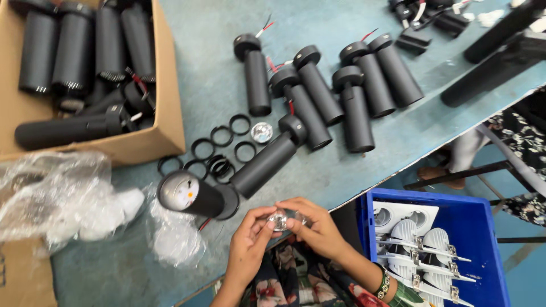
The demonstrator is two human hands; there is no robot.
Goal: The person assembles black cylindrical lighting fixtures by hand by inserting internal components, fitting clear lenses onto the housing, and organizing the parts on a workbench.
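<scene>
We grasp the small clear lens [280,219] with both left hand [248,245] and right hand [318,228], the open black lamp tube [193,196] lying just above them.

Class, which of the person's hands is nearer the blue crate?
Right. The right hand lies just left of the blue crate; the left hand sits farther left, beyond it.

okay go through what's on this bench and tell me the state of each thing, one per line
Left hand: pinching the clear lens.
Right hand: pinching the same lens.
Clear lens: held off the table.
Open black lamp housing: lying on its side.
Black rings: loose on the table.
Cardboard box: open.
Blue crate: open, holding white fixtures.
</scene>
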